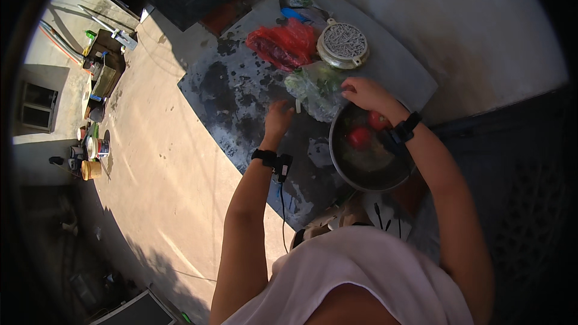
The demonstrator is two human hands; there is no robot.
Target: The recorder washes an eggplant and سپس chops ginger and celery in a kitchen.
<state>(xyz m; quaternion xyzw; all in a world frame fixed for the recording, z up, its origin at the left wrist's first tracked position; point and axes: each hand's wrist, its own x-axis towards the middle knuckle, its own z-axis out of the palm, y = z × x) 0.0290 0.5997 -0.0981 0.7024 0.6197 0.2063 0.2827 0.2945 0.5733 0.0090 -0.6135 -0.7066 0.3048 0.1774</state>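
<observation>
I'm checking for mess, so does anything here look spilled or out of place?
Yes: dark, wet-looking patches blotch the tabletop, mostly left of the crumpled red bag and around the left hand. They look odd because the far right part is evenly grey. Splashed water seems likely, though staining can't be ruled out.
</observation>
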